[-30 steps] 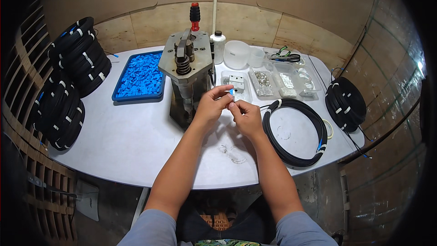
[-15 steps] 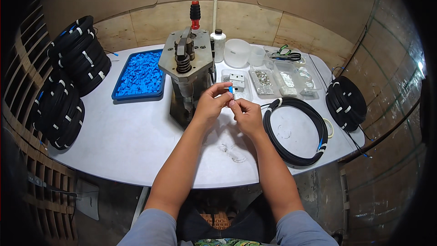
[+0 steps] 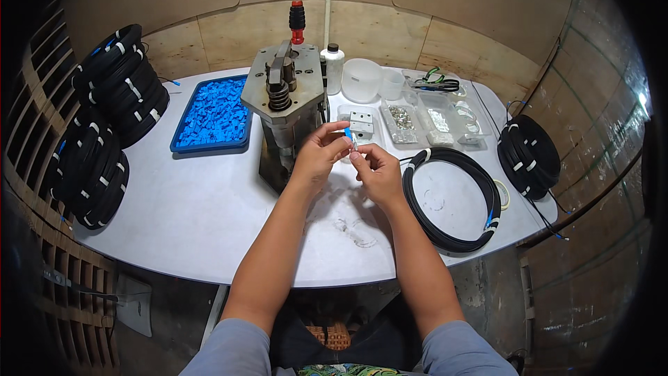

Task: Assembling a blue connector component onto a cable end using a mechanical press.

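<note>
Both hands meet above the white table [image 3: 174, 216]: the left hand [image 3: 321, 155] pinches a small blue connector [image 3: 347, 132] with closed fingertips, while the right hand [image 3: 376, 170] grips the thin cable end [image 3: 355, 143] to line them up beside the metal press [image 3: 285, 108].

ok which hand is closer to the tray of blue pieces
Left. The left hand is in front of the metal press, just right of the blue tray. The right hand is farther right, toward the black cable coil.

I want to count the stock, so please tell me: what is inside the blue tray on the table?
The blue tray is filled with a heap of small blue plastic pieces, all the same colour. The tray floor and any pieces lower in the heap are covered, so a count is not possible.
</note>
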Available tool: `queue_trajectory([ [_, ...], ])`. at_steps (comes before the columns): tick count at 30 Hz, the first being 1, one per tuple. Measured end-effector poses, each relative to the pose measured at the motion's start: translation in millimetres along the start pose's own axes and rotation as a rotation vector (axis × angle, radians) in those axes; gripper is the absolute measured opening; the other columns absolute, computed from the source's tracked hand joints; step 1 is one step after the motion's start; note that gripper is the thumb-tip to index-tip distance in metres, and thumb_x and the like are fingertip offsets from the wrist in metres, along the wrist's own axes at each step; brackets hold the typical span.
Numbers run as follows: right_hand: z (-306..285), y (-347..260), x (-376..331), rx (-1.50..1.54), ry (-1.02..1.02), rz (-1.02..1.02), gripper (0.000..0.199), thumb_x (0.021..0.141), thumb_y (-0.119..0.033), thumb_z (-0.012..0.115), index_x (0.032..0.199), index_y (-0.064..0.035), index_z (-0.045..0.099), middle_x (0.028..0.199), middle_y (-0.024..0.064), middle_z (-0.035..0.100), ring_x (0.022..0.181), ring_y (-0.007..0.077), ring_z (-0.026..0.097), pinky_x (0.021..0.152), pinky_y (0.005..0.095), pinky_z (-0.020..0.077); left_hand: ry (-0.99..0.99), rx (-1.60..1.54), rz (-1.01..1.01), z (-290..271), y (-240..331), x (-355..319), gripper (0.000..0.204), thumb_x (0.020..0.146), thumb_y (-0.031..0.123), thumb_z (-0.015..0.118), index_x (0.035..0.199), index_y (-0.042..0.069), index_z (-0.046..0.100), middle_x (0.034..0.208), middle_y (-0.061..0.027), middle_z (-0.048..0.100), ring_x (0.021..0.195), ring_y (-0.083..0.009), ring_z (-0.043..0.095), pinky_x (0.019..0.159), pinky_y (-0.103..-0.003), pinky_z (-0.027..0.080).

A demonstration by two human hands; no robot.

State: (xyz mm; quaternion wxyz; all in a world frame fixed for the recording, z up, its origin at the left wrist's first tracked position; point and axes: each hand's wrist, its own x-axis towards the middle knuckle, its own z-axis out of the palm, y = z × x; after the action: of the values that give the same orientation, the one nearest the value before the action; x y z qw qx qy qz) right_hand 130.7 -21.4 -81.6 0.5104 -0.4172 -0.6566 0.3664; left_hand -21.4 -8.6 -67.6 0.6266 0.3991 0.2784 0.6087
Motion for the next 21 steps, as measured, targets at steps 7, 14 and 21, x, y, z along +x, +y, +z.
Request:
queue_trajectory([
  [7, 1.3, 0.6, -0.3, 0.0, 0.028, -0.024, 0.019, 0.089, -0.02, 0.066, 0.094, -0.0014, 0.067, 0.065, -0.0015, 0.06, 0.054, 0.0044, 0.052, 0.048, 0.0202, 0.0404, -0.027, 0.003, 0.008, -1.0, 1.3, -0.6, 0.034, 0.085, 0.002, 0.064, 0.118, 0.004, 0.057, 0.097, -0.0049, 0.061, 0.088, -0.0134, 0.059, 0.083, -0.029, 0.049],
  [14, -0.6, -1.5, -1.0, 0.003, 0.031, 0.001, 0.019, 0.089, -0.019, 0.067, 0.091, -0.0008, 0.068, 0.064, -0.0013, 0.06, 0.054, 0.0043, 0.052, 0.048, 0.0202, 0.0405, 0.006, 0.006, 0.003, 3.0, 2.0, -1.3, 0.034, 0.082, 0.003, 0.066, 0.116, 0.005, 0.06, 0.092, -0.0031, 0.062, 0.085, -0.011, 0.058, 0.081, -0.026, 0.049],
  [21, 1.6, 1.8, -0.5, 0.031, 0.045, -0.015, 0.019, 0.087, -0.02, 0.067, 0.087, -0.0018, 0.07, 0.055, -0.0013, 0.057, 0.049, 0.0031, 0.048, 0.046, 0.0216, 0.0373, -0.001, 0.032, -0.005, 0.2, 1.7, -0.6, 0.035, 0.083, 0.004, 0.066, 0.118, 0.005, 0.058, 0.096, -0.0034, 0.06, 0.087, -0.0116, 0.057, 0.081, -0.026, 0.048],
])
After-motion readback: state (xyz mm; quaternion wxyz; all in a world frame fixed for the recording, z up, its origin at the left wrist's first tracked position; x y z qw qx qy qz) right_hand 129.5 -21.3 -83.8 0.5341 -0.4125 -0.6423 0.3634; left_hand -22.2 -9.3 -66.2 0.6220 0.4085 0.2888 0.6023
